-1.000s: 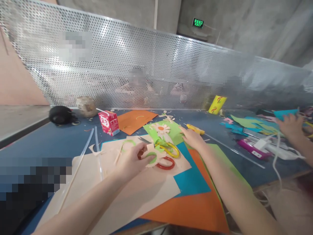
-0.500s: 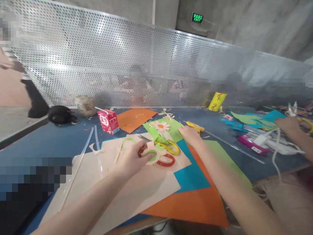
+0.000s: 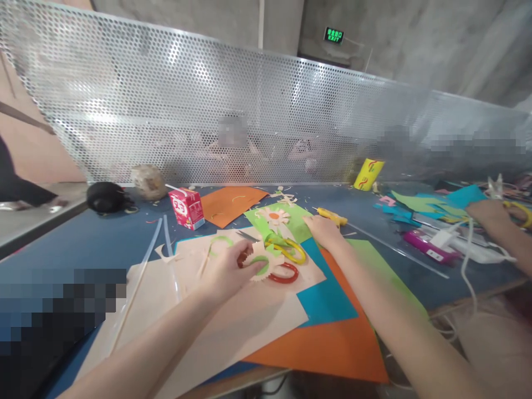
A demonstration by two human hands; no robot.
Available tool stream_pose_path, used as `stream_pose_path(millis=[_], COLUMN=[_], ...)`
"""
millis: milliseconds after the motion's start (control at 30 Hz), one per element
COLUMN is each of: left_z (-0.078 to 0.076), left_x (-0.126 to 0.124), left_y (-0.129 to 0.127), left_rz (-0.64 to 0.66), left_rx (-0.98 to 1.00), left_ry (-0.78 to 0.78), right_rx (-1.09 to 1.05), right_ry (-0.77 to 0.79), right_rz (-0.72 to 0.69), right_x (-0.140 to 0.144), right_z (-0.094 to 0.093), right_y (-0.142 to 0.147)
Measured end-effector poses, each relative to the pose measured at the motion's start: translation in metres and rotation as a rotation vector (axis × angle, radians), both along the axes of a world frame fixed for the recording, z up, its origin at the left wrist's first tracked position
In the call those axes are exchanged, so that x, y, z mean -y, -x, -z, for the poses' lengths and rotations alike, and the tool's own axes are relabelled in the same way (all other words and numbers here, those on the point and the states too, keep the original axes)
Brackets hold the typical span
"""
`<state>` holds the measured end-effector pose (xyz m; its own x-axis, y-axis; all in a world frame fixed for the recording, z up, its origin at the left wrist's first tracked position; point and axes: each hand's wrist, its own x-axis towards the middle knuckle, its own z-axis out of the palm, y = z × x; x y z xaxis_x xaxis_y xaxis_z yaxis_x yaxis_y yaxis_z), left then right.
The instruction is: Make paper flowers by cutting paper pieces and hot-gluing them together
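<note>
Thumb and fingers of my left hand [image 3: 233, 266] pinch a cream paper flower cutout [image 3: 272, 260] with a green centre, held over cream sheets. Scissors with yellow and red handles [image 3: 297, 252] lie partly beneath it. My right hand [image 3: 326, 231] is closed at a yellow glue gun [image 3: 332, 216], its curled fingers mostly hidden and its grip covered; a clear glue stick [image 3: 399, 249] trails off behind. Left of that hand, a finished cream flower with an orange middle [image 3: 274, 216] rests on a light green sheet [image 3: 299, 219].
Orange paper [image 3: 311, 352] and blue paper [image 3: 328, 302] lie under the work. A pink drink carton [image 3: 186, 208] stands back left, a yellow roll [image 3: 368, 174] at the metal screen. On the right are a purple-and-white power strip [image 3: 432, 247], paper scraps and another person's hand [image 3: 488, 213].
Both hands keep nearly the same place and grip. The view has shifted slightly, and the person walking at the far left has moved further left.
</note>
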<state>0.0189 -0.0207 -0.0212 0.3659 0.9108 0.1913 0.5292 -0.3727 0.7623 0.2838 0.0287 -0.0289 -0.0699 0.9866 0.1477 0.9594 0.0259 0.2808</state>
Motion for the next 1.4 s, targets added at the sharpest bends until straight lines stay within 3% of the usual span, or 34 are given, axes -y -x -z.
stream_pose_path(millis=[367, 933, 1167, 1400], left_z=[0.008, 0.003, 0.003, -0.006], left_x=[-0.004, 0.002, 0.003, 0.010], left_y=[0.001, -0.003, -0.003, -0.005], left_rz=[0.030, -0.016, -0.009, 0.047], left_rx=[0.068, 0.073, -0.011, 0.025], left_ry=[0.022, -0.006, -0.043, -0.010], right_rx=[0.121, 0.162, 0.168, 0.149], right_ry=[0.020, 0.048, 0.112, 0.178], right_rz=[-0.030, -0.017, 0.040, 0.053], right_x=[-0.009, -0.009, -0.011, -0.025], right_z=[0.003, 0.010, 0.010, 0.007], right_y=[0.013, 0.020, 0.023, 0.036])
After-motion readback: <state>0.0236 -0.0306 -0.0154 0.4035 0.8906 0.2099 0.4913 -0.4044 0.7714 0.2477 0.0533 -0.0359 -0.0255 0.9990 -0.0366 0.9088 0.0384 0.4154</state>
